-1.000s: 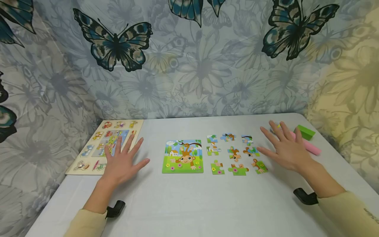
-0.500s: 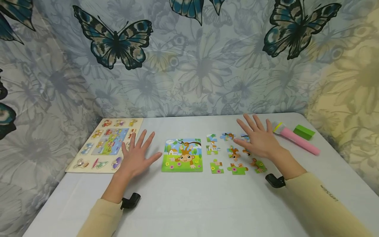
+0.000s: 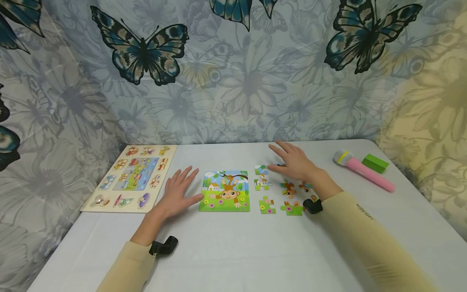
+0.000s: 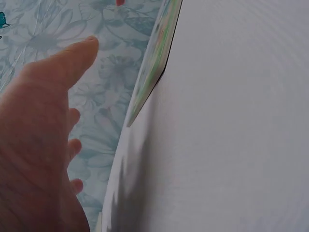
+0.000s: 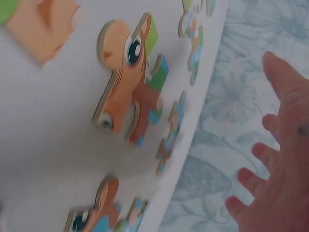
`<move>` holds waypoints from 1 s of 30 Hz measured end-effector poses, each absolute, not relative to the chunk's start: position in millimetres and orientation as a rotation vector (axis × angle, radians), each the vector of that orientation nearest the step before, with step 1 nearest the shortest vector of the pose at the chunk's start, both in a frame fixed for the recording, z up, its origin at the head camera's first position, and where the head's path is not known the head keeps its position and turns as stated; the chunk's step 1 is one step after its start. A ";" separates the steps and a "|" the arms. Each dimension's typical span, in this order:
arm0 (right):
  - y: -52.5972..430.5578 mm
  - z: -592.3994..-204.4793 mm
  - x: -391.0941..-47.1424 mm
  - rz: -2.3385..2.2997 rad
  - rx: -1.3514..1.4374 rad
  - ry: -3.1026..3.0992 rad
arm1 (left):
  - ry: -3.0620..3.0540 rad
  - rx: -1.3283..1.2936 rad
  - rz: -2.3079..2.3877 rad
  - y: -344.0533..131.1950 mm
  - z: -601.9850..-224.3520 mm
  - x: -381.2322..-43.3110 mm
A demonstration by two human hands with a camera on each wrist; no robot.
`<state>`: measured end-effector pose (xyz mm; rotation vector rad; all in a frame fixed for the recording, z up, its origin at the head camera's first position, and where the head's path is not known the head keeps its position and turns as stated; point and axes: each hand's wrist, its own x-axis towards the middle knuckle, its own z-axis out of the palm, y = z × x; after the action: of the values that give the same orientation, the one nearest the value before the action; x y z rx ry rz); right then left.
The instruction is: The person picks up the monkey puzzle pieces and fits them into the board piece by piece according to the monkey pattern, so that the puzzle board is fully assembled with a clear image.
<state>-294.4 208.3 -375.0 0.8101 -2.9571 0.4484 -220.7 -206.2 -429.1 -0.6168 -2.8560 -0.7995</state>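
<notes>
A square monkey picture board (image 3: 224, 191) lies mid-table. Just left of it, my left hand (image 3: 175, 198) hovers with fingers spread, the thumb close to the board's left edge; it holds nothing. Several loose jigsaw pieces lie right of the board, among them a corner piece (image 3: 267, 205) and a bottom-edge piece (image 3: 292, 209). My right hand (image 3: 297, 164) hangs over the upper pieces, fingers extended and holding nothing, and hides some of them. In the right wrist view, a piece with the monkey's eyes (image 5: 130, 82) lies flat below the hand.
At the left back lies a wooden puzzle board (image 3: 122, 182) with small pictures. A pink toy microphone (image 3: 368, 172) and a green block (image 3: 375, 163) lie at the right on the white table (image 3: 233, 251). A butterfly-patterned cloth (image 3: 251, 93) hangs behind.
My right hand has swept left from over the microphone to the upper puzzle pieces, uncovering the microphone. My left hand has moved right, from the wooden board to beside the monkey board.
</notes>
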 end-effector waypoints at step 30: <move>171.2 -394.1 -325.8 0.702 0.936 -3.140 | -2.994 -0.780 -0.682 -208.3 -438.9 -221.0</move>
<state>-325.8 171.2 -394.1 0.9361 -3.1398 0.7020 -221.0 -208.3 -438.9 -0.7796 -2.9940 -0.6824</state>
